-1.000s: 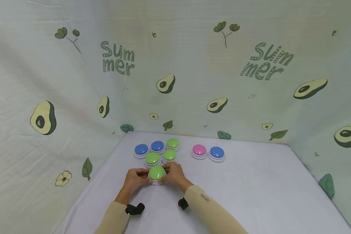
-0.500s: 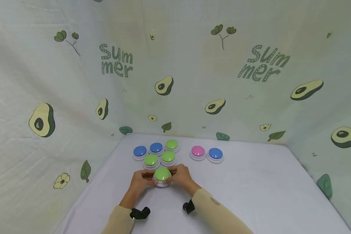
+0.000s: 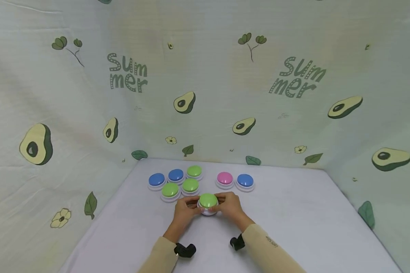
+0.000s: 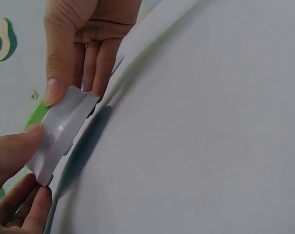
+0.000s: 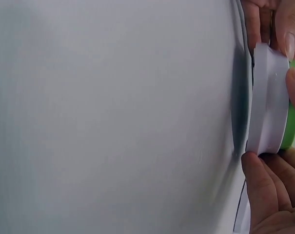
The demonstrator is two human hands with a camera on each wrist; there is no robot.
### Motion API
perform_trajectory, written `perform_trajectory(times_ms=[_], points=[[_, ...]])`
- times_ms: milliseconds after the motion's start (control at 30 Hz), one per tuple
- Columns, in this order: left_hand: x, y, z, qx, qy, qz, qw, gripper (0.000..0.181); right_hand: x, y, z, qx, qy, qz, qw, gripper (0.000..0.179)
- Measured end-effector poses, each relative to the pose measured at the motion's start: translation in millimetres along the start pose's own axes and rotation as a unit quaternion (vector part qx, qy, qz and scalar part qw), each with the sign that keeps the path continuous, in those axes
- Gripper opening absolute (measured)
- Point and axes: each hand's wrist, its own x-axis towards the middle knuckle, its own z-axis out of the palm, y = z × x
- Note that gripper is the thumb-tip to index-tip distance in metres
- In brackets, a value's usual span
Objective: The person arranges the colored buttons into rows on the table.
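Note:
A push button with a green dome and white round base [image 3: 208, 201] is held between my two hands. My left hand [image 3: 185, 212] grips its left side and my right hand [image 3: 231, 206] its right side, thumbs toward me. In the left wrist view, the white base [image 4: 62, 129] is close over the cloth with a dark shadow below; the right hand [image 4: 91, 36] is at the top, the left hand [image 4: 13, 165] at lower left. The right wrist view shows the base [image 5: 268, 100] edge-on, gripped from both ends.
Behind the hands stand two green buttons [image 3: 170, 190] [image 3: 190, 185], with two blue buttons [image 3: 156, 180] [image 3: 175, 175] and another green button [image 3: 194, 171] in the back row. Farther right are a pink button [image 3: 224, 179] and a blue button [image 3: 245, 181]. A printed curtain [image 3: 212, 76] rises behind the white table [image 3: 294, 212].
Both hands have moved right together with the green push button, away from the group at the left. The other buttons keep their places; the head view has shifted slightly.

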Motion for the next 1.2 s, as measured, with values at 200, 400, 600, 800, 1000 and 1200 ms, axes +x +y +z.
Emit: perform_trajectory(times_ms=[200,400,600,800,1000,1200], points=[[9.5,-4.6,40.1,0.0,0.023,0.013,0.9997,0.039,-2.2,14,-29,-0.02,0.034,0.036,0.9986,0.065],[16.2,-0.5,81.0,0.018,0.033,0.019,0.9991,0.033,-6.1,35,-57,-0.039,0.07,0.062,0.9949,0.066],[19.2,6.6,110.4,0.021,0.023,0.024,0.9992,0.031,-11.9,45,-82,-0.055,0.09,0.089,0.9904,0.069],[20.9,8.9,135.8,0.034,0.01,0.028,0.999,0.031,-17.7,55,-102,-0.066,0.111,0.096,0.987,0.068],[23.1,11.1,162.1,0.037,-0.007,0.021,0.9991,0.033,-21.6,66,-122,-0.08,0.126,0.101,0.9836,0.067],[28.0,16.9,186.9,0.024,-0.03,0.018,0.9991,0.036,-24.1,73,-143,-0.096,0.136,0.121,0.9786,0.07]])
